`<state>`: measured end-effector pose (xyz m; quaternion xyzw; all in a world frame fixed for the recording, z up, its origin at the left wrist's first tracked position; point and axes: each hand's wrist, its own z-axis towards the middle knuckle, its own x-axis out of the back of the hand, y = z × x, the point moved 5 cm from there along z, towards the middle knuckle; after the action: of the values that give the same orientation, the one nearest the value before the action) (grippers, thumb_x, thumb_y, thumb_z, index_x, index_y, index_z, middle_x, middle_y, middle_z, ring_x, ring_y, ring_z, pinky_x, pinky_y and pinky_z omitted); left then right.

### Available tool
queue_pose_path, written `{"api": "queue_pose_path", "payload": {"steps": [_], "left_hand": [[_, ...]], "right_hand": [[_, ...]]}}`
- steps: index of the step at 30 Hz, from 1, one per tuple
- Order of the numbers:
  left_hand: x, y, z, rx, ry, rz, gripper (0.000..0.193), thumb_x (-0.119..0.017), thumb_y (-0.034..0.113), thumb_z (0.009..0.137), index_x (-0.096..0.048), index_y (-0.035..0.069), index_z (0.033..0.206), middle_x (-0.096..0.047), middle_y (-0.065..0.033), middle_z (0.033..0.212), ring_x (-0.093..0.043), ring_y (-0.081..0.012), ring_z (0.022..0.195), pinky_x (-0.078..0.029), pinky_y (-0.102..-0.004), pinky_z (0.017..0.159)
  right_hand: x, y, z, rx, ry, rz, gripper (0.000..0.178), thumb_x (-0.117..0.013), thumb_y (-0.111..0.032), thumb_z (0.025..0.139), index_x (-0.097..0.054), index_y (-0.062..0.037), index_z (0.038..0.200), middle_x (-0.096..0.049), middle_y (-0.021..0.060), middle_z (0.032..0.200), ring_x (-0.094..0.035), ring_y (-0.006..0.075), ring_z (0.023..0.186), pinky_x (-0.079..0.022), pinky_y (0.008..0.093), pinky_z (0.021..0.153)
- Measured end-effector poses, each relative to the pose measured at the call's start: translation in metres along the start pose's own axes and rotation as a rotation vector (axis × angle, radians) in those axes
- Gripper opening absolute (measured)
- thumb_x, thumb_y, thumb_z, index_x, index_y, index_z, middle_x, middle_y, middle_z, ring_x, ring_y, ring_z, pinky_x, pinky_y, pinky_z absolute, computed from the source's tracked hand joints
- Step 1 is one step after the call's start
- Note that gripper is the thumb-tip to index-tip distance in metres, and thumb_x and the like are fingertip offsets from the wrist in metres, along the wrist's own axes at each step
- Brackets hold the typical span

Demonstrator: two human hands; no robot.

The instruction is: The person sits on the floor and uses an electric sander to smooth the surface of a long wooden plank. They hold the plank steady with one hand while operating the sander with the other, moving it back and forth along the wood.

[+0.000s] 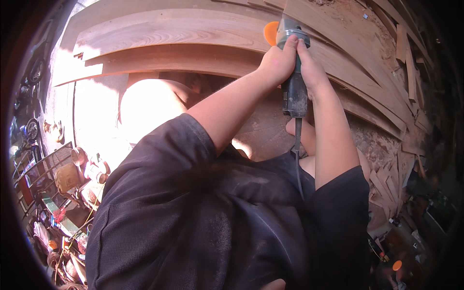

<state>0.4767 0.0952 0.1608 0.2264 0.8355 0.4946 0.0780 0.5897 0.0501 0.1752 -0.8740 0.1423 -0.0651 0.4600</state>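
Observation:
An angle grinder [295, 99] with a dark body and a grey-green head points away from me over the wooden boards. Both hands are closed round it near the head: my left hand [279, 64] from the left, my right hand [311, 71] from the right, thumbs close together on top. An orange disc [270, 34] shows at the left of the head, close above a long pale board [169, 31]; whether it touches the wood I cannot tell. The black cord [298, 166] runs from the rear of the grinder back toward my body.
More long boards [360, 65] lie in layers at the right, with loose wood strips [411, 67] beyond. Wood offcuts [386, 186] lie lower right. Cluttered odds and ends and a wire rack [46, 166] stand at the left. Strong sunlight washes out the left floor.

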Motion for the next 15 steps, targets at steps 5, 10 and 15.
{"api": "queue_pose_path", "payload": {"steps": [5, 10, 15], "left_hand": [[-0.077, 0.007, 0.002, -0.021, -0.216, 0.121, 0.105, -0.035, 0.078, 0.104, -0.065, -0.019, 0.131, -0.068, -0.0412, 0.129, -0.066, -0.0497, 0.129, -0.051, -0.0484, 0.109], [-0.002, 0.005, 0.001, -0.003, -0.133, 0.1, 0.103, -0.037, 0.078, 0.103, -0.067, -0.016, 0.131, -0.071, -0.037, 0.124, -0.07, -0.0482, 0.121, -0.057, -0.0506, 0.102], [0.121, -0.033, 0.0, -0.051, 0.147, -0.127, 0.107, -0.032, 0.079, 0.105, -0.06, -0.019, 0.138, -0.069, -0.0371, 0.129, -0.069, -0.0466, 0.124, -0.055, -0.0492, 0.104]], "right_hand": [[0.071, 0.026, -0.022, -0.006, 0.214, 0.215, 0.074, -0.05, -0.063, 0.111, -0.057, -0.0004, 0.15, -0.068, 0.0137, 0.14, -0.068, 0.0236, 0.126, -0.055, 0.0405, 0.105], [0.011, 0.026, 0.01, 0.061, 0.104, 0.165, 0.08, -0.053, -0.065, 0.109, -0.058, 0.0053, 0.147, -0.068, 0.016, 0.139, -0.067, 0.0237, 0.124, -0.054, 0.0397, 0.105], [-0.125, 0.0, 0.028, 0.074, -0.142, -0.063, 0.09, -0.059, -0.068, 0.105, -0.06, 0.0158, 0.138, -0.069, 0.0224, 0.129, -0.066, 0.0281, 0.117, -0.053, 0.0408, 0.101]]}}
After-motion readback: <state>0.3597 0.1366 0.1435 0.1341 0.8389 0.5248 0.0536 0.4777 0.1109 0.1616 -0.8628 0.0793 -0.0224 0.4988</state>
